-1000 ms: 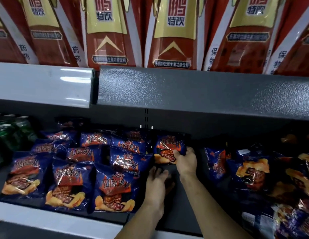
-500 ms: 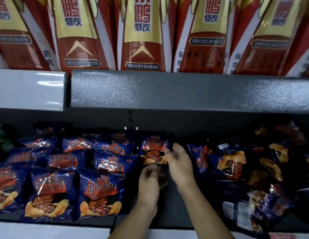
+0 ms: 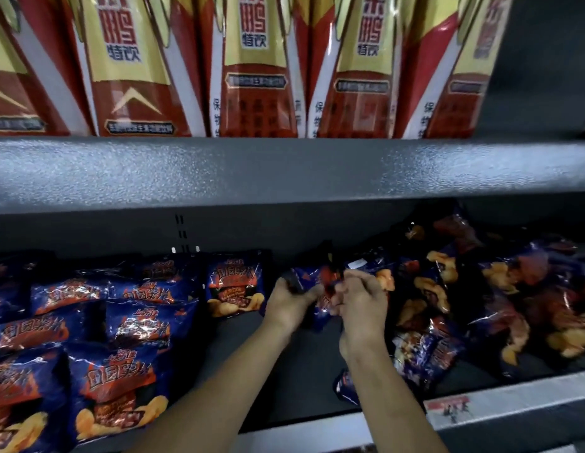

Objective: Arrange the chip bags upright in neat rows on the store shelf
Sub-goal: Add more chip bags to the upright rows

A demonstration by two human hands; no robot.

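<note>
Blue chip bags with red and orange print stand upright in rows (image 3: pixel 134 325) on the left half of the dark shelf (image 3: pixel 284 380). The row's rightmost bag (image 3: pixel 235 286) stands alone at the back. Just right of it, my left hand (image 3: pixel 289 304) and my right hand (image 3: pixel 359 305) both grip one blue chip bag (image 3: pixel 312 279) at the edge of a loose heap of bags (image 3: pixel 480 305) filling the shelf's right side. My fingers hide most of the held bag.
A grey shelf board (image 3: pixel 284 171) runs overhead, carrying tall red and gold drink cartons (image 3: pixel 252 67). A bare strip of shelf lies between the rows and the heap. One bag (image 3: pixel 346 384) lies near the front lip, by a price label (image 3: pixel 447 410).
Both hands left the upright bag at the back and moved right to the heap, closing on a bag there. The view has shifted right.
</note>
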